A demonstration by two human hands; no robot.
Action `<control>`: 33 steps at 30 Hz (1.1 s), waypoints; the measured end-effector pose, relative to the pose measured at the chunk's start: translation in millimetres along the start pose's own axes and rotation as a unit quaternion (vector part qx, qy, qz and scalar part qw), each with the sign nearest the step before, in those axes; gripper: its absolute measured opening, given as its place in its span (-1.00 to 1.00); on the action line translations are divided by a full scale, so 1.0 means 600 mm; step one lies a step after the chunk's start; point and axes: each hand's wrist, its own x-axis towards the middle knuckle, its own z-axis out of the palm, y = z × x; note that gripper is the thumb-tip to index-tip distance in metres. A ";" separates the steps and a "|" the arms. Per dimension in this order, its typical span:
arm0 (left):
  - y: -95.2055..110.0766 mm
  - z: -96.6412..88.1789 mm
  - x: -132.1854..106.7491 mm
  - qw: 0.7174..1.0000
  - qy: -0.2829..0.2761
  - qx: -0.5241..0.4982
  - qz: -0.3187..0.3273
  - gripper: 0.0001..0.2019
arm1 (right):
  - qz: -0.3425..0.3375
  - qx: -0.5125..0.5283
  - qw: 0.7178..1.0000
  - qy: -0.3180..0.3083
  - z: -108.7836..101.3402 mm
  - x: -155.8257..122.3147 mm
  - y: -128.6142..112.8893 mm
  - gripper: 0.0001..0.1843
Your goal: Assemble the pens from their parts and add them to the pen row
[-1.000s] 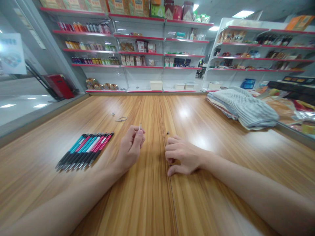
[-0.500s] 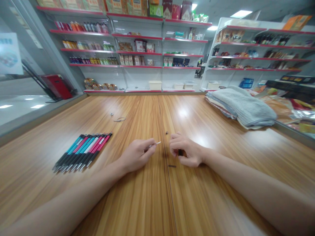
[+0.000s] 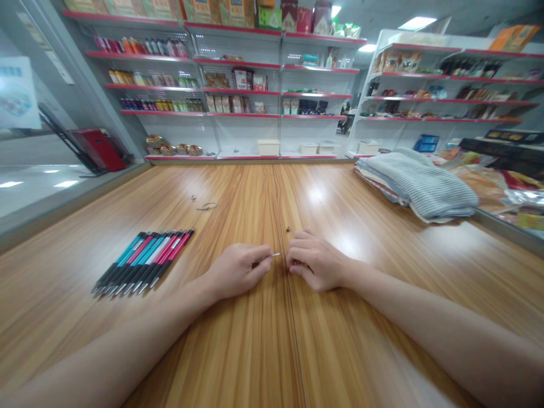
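Observation:
My left hand [image 3: 242, 271] is closed in a pinch around a thin pale rod [image 3: 276, 254], which looks like a pen refill. Its narrow end points right, toward my other hand; the rest is hidden in the fingers. My right hand [image 3: 317, 259] is curled just across the table seam, fingers closed, and what it holds is hidden. A small dark piece [image 3: 288, 229] lies just beyond the right fingers. To the left, several pens [image 3: 144, 262] with blue, pink and white barrels and black grips lie side by side in a row.
Farther back on the wooden table [image 3: 255, 351] are a thin wire ring [image 3: 207, 206] and a tiny metal piece [image 3: 192, 197]. A stack of folded cloths [image 3: 425, 184] lies at the right, with packaged goods [image 3: 501, 181] beyond it. Stocked shelves [image 3: 242, 90] stand behind the table.
The small dark strip near my right hand is no longer visible. My right fingers have closed and moved slightly left; the rod in my left hand has shifted slightly right and down.

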 end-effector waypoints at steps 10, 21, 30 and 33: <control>0.004 -0.001 0.001 0.997 -0.007 0.063 0.037 -0.77 | 0.027 -0.037 0.995 0.094 0.005 0.003 0.001 -0.95; 0.006 -0.002 0.003 0.995 -0.015 0.091 0.042 -0.77 | -0.004 -0.055 0.995 0.079 0.011 0.005 0.002 -0.90; 0.008 0.000 0.000 0.998 -0.007 0.057 0.040 -0.76 | -0.033 -0.023 0.994 0.106 0.012 0.005 0.004 -0.86; 0.009 0.000 0.000 0.998 -0.010 0.039 0.047 -0.77 | -0.034 -0.015 0.993 0.108 0.014 0.006 0.001 -0.84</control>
